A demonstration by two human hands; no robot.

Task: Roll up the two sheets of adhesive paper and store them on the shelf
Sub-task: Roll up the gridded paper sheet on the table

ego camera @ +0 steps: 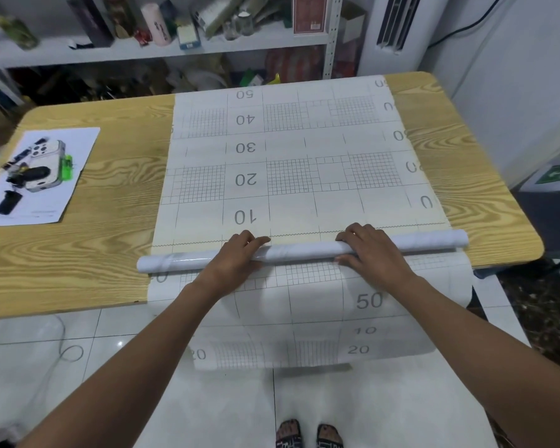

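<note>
Rolling is in hand: the roll on the tabletop is gripped by the curled left hand and right hand. Even turning is needed next.

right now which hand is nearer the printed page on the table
Left. The left hand lies on the roll, on the side toward the page; the right hand holds the same roll farther right.

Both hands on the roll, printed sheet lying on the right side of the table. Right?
No. The head view shows the printed sheet on the left side of the table. The left hand and right hand are on the roll.
</note>
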